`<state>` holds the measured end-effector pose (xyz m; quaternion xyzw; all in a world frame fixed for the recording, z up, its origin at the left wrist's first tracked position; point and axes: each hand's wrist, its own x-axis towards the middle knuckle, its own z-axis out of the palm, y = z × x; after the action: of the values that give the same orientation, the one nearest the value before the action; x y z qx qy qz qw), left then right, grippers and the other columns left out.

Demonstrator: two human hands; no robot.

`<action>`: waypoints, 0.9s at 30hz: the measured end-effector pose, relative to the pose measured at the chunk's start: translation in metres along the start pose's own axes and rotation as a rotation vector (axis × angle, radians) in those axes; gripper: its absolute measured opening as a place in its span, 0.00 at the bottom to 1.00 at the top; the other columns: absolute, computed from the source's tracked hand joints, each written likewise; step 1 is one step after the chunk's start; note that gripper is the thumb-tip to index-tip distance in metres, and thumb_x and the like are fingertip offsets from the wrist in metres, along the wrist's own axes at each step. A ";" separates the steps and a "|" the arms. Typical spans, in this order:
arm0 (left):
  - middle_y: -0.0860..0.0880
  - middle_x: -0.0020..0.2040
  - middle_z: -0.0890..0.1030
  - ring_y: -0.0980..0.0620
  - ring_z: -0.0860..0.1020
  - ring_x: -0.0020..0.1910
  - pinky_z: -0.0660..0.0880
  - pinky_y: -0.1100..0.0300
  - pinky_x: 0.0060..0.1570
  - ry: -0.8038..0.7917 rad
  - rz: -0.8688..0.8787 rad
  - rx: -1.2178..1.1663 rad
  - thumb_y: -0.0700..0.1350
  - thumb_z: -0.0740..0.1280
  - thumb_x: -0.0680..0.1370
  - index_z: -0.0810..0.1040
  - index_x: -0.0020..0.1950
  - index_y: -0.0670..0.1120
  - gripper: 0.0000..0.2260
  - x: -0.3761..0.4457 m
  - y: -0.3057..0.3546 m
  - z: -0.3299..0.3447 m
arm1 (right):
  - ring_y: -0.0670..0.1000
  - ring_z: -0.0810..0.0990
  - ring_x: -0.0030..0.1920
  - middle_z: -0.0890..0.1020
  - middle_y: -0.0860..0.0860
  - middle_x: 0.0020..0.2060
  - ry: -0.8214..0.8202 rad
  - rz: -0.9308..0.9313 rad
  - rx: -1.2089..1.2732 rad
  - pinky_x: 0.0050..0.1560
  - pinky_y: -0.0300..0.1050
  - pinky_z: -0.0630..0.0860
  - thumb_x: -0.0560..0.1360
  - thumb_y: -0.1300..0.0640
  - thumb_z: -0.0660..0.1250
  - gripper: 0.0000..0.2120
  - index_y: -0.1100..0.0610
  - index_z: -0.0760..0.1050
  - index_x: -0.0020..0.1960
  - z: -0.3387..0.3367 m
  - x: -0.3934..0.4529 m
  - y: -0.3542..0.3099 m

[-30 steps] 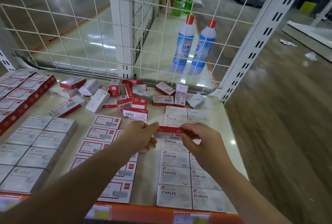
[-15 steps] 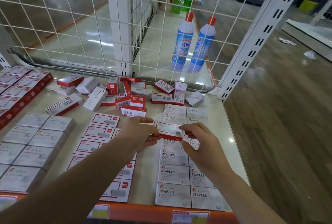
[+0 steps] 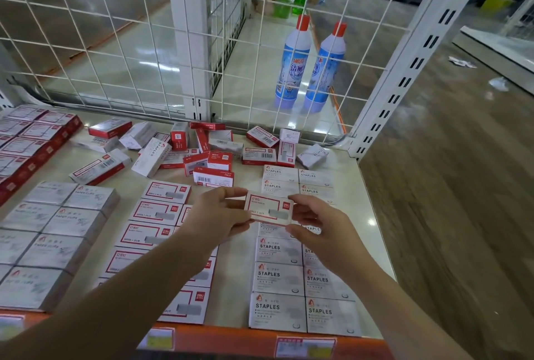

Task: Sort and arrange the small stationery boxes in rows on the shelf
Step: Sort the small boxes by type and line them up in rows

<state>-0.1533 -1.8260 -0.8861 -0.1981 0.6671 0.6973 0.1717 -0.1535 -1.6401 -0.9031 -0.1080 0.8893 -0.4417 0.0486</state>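
above the middle of the shelf point(image 3: 344, 163), a red-and-white box point(image 3: 269, 208) hangs label-up between both hands, its long axis running left to right. the left hand point(image 3: 219, 215) pinches its left end, the right hand point(image 3: 315, 222) its right end, fingers curled on it. the matching red-framed rows point(image 3: 157, 212) lie just left, so the left hand seems nearer. white staples rows point(image 3: 278, 278) sit beneath, and a loose pile point(image 3: 208, 154) lies behind.
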 end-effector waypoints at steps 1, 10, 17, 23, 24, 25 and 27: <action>0.45 0.47 0.82 0.48 0.81 0.47 0.78 0.59 0.48 0.002 0.016 0.015 0.30 0.64 0.75 0.74 0.52 0.43 0.11 0.000 -0.002 0.001 | 0.38 0.77 0.51 0.77 0.37 0.48 0.002 -0.021 -0.021 0.55 0.29 0.72 0.71 0.63 0.71 0.22 0.51 0.72 0.63 0.000 0.000 0.000; 0.54 0.42 0.81 0.47 0.79 0.45 0.78 0.55 0.48 0.022 0.082 0.259 0.36 0.63 0.77 0.73 0.56 0.53 0.12 -0.003 -0.017 0.003 | 0.39 0.74 0.50 0.73 0.37 0.48 -0.022 -0.095 -0.164 0.54 0.27 0.70 0.76 0.61 0.65 0.19 0.50 0.69 0.65 0.000 -0.001 -0.010; 0.56 0.39 0.83 0.47 0.77 0.41 0.78 0.49 0.49 0.056 0.137 0.357 0.37 0.61 0.78 0.74 0.63 0.50 0.16 -0.001 -0.017 0.000 | 0.40 0.73 0.51 0.75 0.39 0.49 0.004 -0.047 -0.151 0.56 0.30 0.69 0.75 0.58 0.66 0.20 0.48 0.68 0.65 0.010 -0.009 -0.009; 0.55 0.43 0.82 0.43 0.80 0.46 0.79 0.53 0.46 0.051 0.134 0.374 0.38 0.60 0.79 0.74 0.63 0.51 0.15 0.000 -0.018 -0.003 | 0.41 0.75 0.52 0.76 0.41 0.50 0.006 -0.025 -0.145 0.57 0.31 0.70 0.75 0.59 0.66 0.21 0.50 0.67 0.66 0.015 -0.009 -0.006; 0.54 0.44 0.82 0.44 0.81 0.47 0.79 0.57 0.44 0.050 0.134 0.378 0.38 0.60 0.79 0.73 0.63 0.51 0.15 0.000 -0.017 -0.003 | 0.41 0.75 0.52 0.76 0.41 0.50 0.008 -0.027 -0.141 0.57 0.31 0.70 0.75 0.59 0.66 0.20 0.50 0.68 0.66 0.015 -0.009 -0.006; 0.55 0.45 0.81 0.46 0.81 0.47 0.79 0.60 0.42 0.049 0.135 0.381 0.38 0.60 0.79 0.73 0.64 0.50 0.15 0.000 -0.017 -0.004 | 0.41 0.75 0.52 0.76 0.41 0.50 0.008 -0.029 -0.136 0.57 0.31 0.71 0.75 0.59 0.66 0.20 0.50 0.68 0.66 0.015 -0.009 -0.006; 0.55 0.45 0.81 0.50 0.80 0.46 0.79 0.64 0.40 0.044 0.137 0.391 0.39 0.60 0.80 0.72 0.64 0.50 0.14 0.001 -0.016 -0.005 | 0.41 0.75 0.52 0.77 0.42 0.51 -0.002 -0.027 -0.130 0.57 0.32 0.71 0.75 0.59 0.66 0.20 0.49 0.68 0.66 0.016 -0.008 -0.007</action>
<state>-0.1456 -1.8302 -0.9009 -0.1305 0.8053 0.5601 0.1443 -0.1416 -1.6550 -0.9071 -0.1233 0.9145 -0.3835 0.0364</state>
